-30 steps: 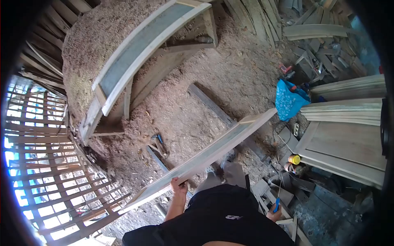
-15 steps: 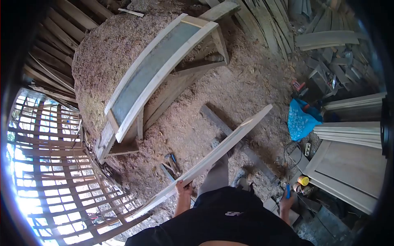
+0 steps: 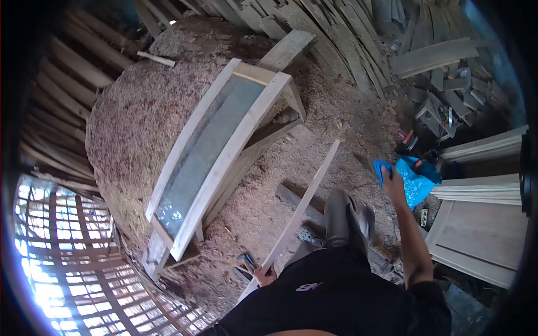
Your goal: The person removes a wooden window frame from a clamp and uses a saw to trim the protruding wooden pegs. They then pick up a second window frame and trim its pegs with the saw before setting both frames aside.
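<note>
Gripping a long thin board (image 3: 302, 207) near its lower end, my left hand (image 3: 263, 275) has its fingers curled shut around the edge. The board runs edge-on, up and away from those fingers, over the sawdust floor. My right hand (image 3: 394, 180) is raised out to the side, fingers closed on a blue-handled tool (image 3: 381, 169); its working end I can't make out.

Just past the right fingers lies 1 blue bag (image 3: 421, 178), crumpled on the ground. Its contents are hidden, so I cannot tell what is in it.

Left of the board, well apart from the left fingers, stands a trough-like wooden frame (image 3: 255, 137) with 1 grey sheet (image 3: 207, 151) lying between its 2 pale rails, nothing else on the sheet. The frame leans on a sawdust mound (image 3: 140, 117).

A small hand tool (image 3: 246, 260) lies on the ground just beside the left fingers. Pale door panels (image 3: 476, 235) lie flat beyond the right wrist, and a wooden lattice (image 3: 67, 269) is far out left of the left fingers.
</note>
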The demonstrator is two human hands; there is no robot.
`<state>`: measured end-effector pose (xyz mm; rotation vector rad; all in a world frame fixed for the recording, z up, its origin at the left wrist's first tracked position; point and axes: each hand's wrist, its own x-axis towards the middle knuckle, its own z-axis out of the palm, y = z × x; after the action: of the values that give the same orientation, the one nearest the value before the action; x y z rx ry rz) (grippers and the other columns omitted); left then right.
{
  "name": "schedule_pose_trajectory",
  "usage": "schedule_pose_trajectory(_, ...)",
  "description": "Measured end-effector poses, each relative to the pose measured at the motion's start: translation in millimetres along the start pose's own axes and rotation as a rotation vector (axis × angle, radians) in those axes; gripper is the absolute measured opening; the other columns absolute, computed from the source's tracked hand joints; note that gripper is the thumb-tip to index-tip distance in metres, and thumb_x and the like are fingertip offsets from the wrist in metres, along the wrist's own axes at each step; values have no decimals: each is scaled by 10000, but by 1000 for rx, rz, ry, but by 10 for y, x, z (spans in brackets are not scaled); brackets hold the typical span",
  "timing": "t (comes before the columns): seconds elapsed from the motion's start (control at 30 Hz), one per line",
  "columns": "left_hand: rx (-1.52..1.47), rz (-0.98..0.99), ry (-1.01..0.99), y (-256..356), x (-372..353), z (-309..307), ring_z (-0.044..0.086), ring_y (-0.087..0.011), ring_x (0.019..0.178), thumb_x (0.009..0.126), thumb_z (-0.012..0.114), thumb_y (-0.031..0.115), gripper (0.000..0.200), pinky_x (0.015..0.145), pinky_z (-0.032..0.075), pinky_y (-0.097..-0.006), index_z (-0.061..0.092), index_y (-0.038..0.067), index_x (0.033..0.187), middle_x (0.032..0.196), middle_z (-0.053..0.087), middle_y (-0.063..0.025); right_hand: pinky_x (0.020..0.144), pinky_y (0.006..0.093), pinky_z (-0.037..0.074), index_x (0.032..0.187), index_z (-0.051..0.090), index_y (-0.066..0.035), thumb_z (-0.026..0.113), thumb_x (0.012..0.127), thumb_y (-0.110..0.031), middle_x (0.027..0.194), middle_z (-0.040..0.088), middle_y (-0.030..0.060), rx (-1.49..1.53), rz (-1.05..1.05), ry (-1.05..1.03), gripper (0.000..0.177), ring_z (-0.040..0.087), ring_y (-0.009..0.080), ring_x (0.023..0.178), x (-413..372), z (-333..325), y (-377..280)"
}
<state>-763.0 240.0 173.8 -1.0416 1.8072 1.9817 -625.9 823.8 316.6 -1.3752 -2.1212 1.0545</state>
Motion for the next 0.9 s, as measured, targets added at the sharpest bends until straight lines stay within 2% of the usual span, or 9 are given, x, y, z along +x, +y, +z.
schedule_pose_trajectory(0.03,38,93,-61,28,57,98,632,-333,996,842,597,210,272,955,560,-500,555,-9,997,1016,605,-157,812,500,499,1135,636,33,570,992,-418,990,665,326,-19,-39,46,478,645,495,987,391,129,-76)
schedule_pose_trajectory(0.1,-260,-135,-87,208,108,361,630,-333,1002,841,599,209,276,959,556,-500,555,-10,1005,1022,606,-158,804,526,497,1096,643,22,564,992,-405,991,655,340,-48,-87,104,446,626,513,1002,1077,362,-326)
schedule_pose_trajectory(0.23,-327,-133,-88,442,74,986,627,-333,1013,839,603,206,286,967,549,-501,555,-11,1019,1034,607,-160,801,546,508,1115,633,31,553,991,-356,976,672,326,-72,-131,122,414,638,511,980,2641,926,-584)
schedule_pose_trajectory(0.43,-329,-103,-22,756,-182,2082,623,-333,1031,837,610,203,302,978,537,-502,554,-12,1041,1052,608,-163,816,507,571,1127,611,4,607,967,-360,1029,704,253,-197,281,-132,397,685,445,966,4874,2069,-32)
schedule_pose_trajectory(0.5,-334,-104,4,810,-273,2420,622,-333,1036,836,612,202,308,982,534,-503,554,-13,1049,1058,609,-164,734,440,625,1112,617,-27,665,938,-244,1016,694,175,873,823,-163,282,706,342,940,5230,2463,67)
schedule_pose_trajectory(0.53,-341,-107,14,824,-312,2566,621,-333,1039,835,613,201,310,984,532,-503,554,-13,1052,1061,609,-164,689,380,650,1139,611,-52,698,911,-155,1028,658,121,1054,873,-160,265,696,262,917,5359,2650,84)
schedule_pose_trajectory(0.7,-339,-120,61,881,-477,3123,618,-333,1054,833,618,198,325,993,522,-504,554,-14,1071,1076,611,-167,734,350,667,1177,587,-16,634,925,-27,1121,631,158,1143,785,-327,256,695,288,911,6012,3616,-102)
schedule_pose_trajectory(0.77,-339,-114,76,892,-496,3290,616,-333,1060,832,620,197,331,997,519,-504,554,-15,1078,1082,611,-168,717,329,668,1174,580,8,586,937,9,1108,632,162,1230,970,-159,237,695,295,910,6112,3736,-661)
schedule_pose_trajectory(0.9,-357,-123,124,848,-484,3580,613,-332,1071,830,624,195,344,1005,511,-505,554,-16,1093,1094,612,-169,699,305,665,1144,580,15,556,958,-1,1069,638,158,1220,1052,-257,188,690,286,904,6651,4585,-898)
